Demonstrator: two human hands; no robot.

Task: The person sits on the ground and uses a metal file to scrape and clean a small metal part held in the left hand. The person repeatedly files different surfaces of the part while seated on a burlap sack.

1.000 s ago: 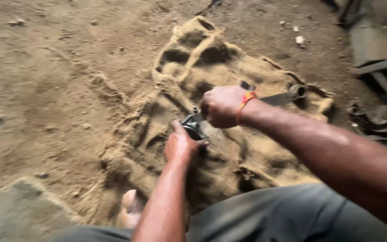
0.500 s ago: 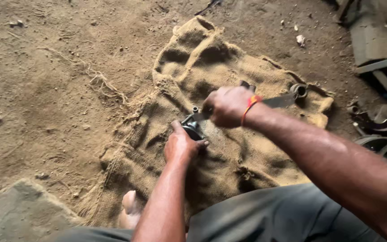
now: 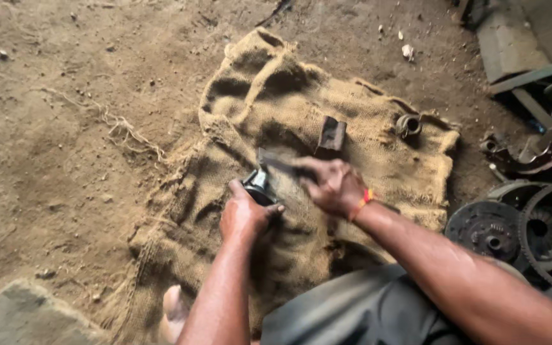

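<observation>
— Burlap, coarse and tan: why is the sack [image 3: 352, 147] spread over the dirt floor [image 3: 65, 160]?
— It looks to serve as a pad, giving the small round metal part [image 3: 260, 186] a softer, cleaner bed than bare earth. The part sits near the sack's middle, and the left hand [image 3: 245, 214] has its fingers curled tight around it from below, pinning it so it can't roll.
— And the right hand [image 3: 335, 185]?
— Closed around the grip of a dark flat tool [image 3: 276, 161] whose end points at the part. It's blurred, so I can't say for certain it touches.
— What else lies about?
— A dark wedge-shaped piece [image 3: 332, 134] and a short metal sleeve [image 3: 409, 124] rest on the sack, well apart from the hands. Clutch discs [image 3: 487, 230] lie by the right forearm, a bare foot [image 3: 174, 313] near the sack's lower edge. Nothing crowds the part.
</observation>
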